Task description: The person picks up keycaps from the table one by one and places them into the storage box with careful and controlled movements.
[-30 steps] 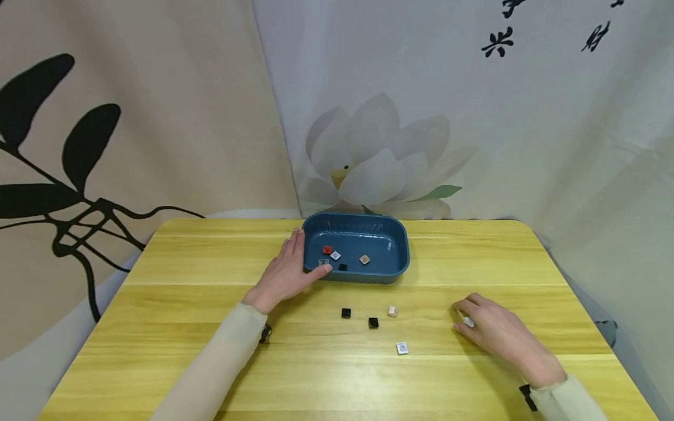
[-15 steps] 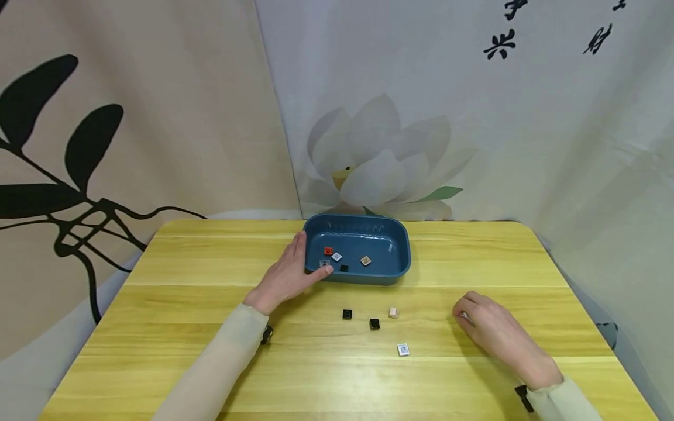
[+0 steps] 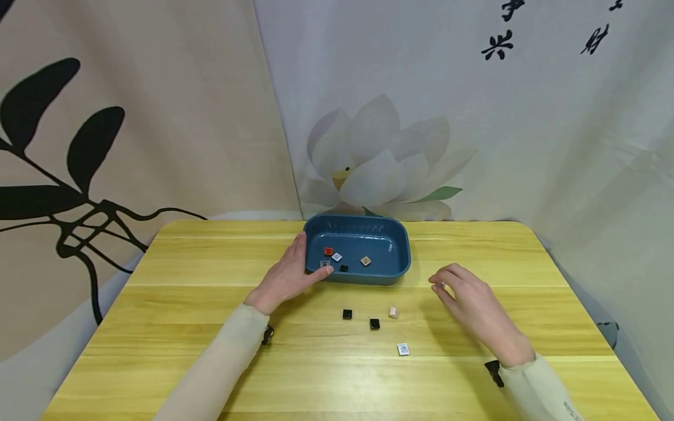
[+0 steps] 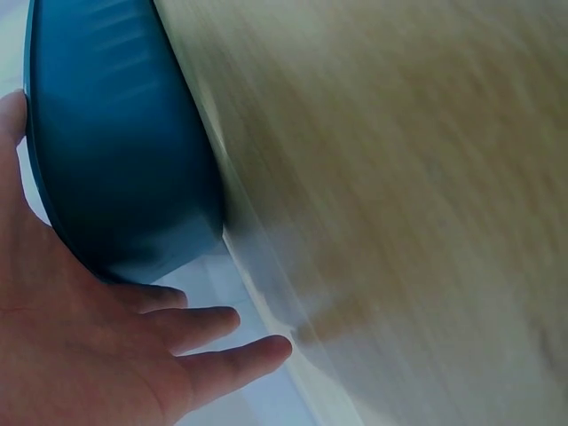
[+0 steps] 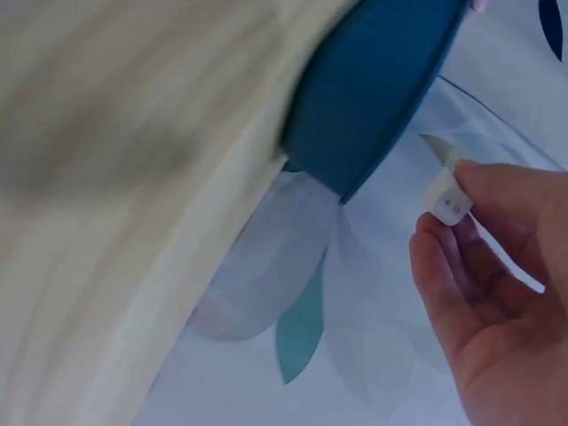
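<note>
My right hand (image 3: 476, 307) pinches a white keycap (image 5: 449, 202) between thumb and fingertips, raised over the table to the right of the blue tray (image 3: 394, 277). Small dark symbols like + and = show on the keycap in the right wrist view. With fingers extended, my left hand (image 3: 281, 273) rests against the tray's left end, its thumb over the front rim. Inside the tray lie a red keycap (image 3: 329, 251), a white keycap (image 3: 336, 257), a beige keycap (image 3: 365, 261), a dark keycap (image 3: 344, 268) and a clear-looking one (image 3: 325, 264) near the thumb.
In front of the tray lie two black keycaps, one to the left (image 3: 347, 314) and one nearer the middle (image 3: 374, 324). A pale pink keycap (image 3: 393, 313) and a white keycap (image 3: 403, 349) lie close by. A printed curtain (image 3: 500, 146) hangs behind the wooden table (image 3: 200, 251).
My right hand has lifted the white keycap off the right side of the table and moved left and toward the tray. The left hand stays at the tray.
</note>
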Tool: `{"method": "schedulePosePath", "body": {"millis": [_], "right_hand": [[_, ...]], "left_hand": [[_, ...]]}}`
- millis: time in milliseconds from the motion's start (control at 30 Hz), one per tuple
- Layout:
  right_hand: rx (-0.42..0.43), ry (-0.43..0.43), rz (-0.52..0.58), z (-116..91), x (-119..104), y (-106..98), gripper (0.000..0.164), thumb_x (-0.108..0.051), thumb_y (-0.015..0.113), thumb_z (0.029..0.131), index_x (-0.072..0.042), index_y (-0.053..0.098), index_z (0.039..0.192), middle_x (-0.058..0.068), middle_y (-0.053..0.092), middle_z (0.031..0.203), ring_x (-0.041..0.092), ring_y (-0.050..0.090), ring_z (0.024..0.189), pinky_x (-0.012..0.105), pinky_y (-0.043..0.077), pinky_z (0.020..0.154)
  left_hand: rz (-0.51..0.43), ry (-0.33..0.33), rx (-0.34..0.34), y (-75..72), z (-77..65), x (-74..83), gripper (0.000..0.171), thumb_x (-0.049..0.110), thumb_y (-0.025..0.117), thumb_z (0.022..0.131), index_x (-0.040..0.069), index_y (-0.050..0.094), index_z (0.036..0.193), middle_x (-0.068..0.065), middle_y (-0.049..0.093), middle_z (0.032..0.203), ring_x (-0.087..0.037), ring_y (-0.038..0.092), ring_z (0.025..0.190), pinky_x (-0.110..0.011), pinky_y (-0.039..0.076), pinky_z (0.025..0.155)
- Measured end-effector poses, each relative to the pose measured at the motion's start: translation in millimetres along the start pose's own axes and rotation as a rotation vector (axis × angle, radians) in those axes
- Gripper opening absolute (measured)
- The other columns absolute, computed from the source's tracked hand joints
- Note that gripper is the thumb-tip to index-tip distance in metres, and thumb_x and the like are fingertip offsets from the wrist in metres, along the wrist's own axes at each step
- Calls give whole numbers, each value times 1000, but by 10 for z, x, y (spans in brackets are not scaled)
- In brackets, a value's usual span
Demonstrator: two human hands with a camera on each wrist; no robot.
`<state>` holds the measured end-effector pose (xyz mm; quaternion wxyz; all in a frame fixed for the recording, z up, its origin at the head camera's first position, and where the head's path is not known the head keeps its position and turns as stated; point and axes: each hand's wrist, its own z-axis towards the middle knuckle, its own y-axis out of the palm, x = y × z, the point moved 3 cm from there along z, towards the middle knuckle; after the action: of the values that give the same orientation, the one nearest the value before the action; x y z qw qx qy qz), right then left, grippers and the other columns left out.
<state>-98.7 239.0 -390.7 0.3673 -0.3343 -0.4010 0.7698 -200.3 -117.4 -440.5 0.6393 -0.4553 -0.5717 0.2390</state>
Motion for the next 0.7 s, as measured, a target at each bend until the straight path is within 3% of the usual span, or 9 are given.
{"method": "schedulePosePath", "body": {"millis": [467, 700], "right_hand": [[17, 3, 99, 543, -200, 159, 14, -9, 79, 92, -4, 78, 105, 6, 71, 104, 22, 69, 90, 37, 59, 74], [-7, 23, 119, 735, -240, 320, 11, -15, 78, 94, -7, 78, 102, 3, 69, 99, 15, 63, 79, 31, 56, 67]], "left_hand": [[-19, 0, 2, 5, -4, 6, 120, 76, 56, 91, 0, 0, 165, -20, 6, 172, -40, 19, 156, -56, 26, 122], [-16, -9, 1, 11, 4, -2, 121, 79, 54, 91, 1, -1, 165, -20, 7, 172, -39, 19, 156, -56, 28, 121]]}}
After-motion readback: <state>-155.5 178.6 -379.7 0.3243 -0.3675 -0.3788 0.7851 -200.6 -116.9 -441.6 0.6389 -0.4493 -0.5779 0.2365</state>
